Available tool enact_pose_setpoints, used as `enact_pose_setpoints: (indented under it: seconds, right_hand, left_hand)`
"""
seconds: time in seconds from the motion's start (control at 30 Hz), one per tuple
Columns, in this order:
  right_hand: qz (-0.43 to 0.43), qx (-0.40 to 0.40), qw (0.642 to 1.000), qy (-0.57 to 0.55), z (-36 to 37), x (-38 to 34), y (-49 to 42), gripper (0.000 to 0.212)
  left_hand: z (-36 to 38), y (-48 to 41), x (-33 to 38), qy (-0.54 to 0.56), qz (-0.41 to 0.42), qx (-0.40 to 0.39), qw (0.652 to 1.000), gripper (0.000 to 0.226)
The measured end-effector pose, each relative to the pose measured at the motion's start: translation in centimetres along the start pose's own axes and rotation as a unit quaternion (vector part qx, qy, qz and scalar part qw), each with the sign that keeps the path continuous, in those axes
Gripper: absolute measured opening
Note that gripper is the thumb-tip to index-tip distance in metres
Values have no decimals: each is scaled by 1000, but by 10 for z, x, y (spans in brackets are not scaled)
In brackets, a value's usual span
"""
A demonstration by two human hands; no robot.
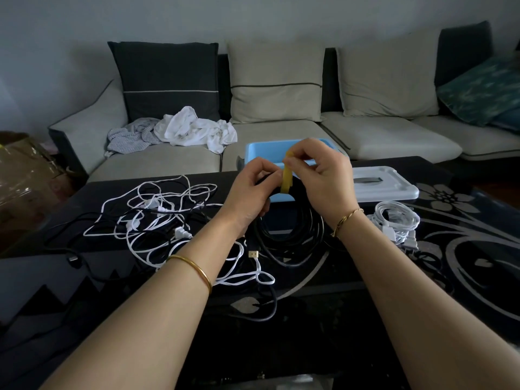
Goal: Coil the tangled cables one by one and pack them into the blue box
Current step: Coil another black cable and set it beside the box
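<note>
Head view, one item per line.

- Black cable coil [292,235]: held upright over the glass coffee table [464,249], directly in front of the blue box [261,149]. The loops hang down, and the lowest ones seem to rest on the table.
- Left hand [253,190]: fingers curled round the top of the coil, bunching the loops together.
- Right hand [323,178]: thumb and fingertips pinch the upper end of a yellow tie [287,178], which passes round the coil top.
- Gold-tipped plug [254,253]: hangs loose below the left wrist, just above the tangled white cables [157,218].
- Blue box: open at the far table edge, interior mostly hidden behind the hands. Its pale lid [394,190] lies to the right.
- White coiled bundle [396,218]: lies on the table near the lid, not in the box.

Risks, as I judge them:
- If the tie slips from the pinch before it is fastened, the stiff loops would likely spring open.
- If the left grip loosens, some turns may drop out of the band.
- The loose plug end could snag the white tangle when the coil is lifted toward the box, dragging it along.
- If the coil is bound too wide, it may not sit flat in the box.
</note>
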State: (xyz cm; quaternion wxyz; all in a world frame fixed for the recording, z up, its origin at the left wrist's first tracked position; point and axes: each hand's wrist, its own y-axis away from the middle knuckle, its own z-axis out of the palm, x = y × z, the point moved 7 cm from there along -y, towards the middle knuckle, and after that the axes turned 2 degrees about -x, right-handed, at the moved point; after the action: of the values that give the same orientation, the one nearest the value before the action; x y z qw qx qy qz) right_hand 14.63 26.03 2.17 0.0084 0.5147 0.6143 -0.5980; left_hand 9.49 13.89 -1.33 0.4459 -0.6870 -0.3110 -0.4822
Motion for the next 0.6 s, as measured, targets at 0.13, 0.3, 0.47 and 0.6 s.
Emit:
enact_pose_setpoints:
  seconds: [0.13, 0.3, 0.47, 0.6]
  right_hand:
    - [35, 19, 998, -41, -4, 6, 0, 5]
    - [84, 16, 992, -89, -2, 13, -1, 17]
    - [134, -17, 981, -137, 4, 18, -6, 25]
    - [171, -69, 970, -161, 14, 22, -4, 20]
  left_hand:
    - [3, -1, 3, 3, 8, -8, 1000, 17]
    - [4, -2, 6, -6, 19, -29, 999, 16]
    - [1, -3, 9, -14, 29, -37, 999, 18]
    - [-2, -2, 9, -23, 35, -41, 998, 19]
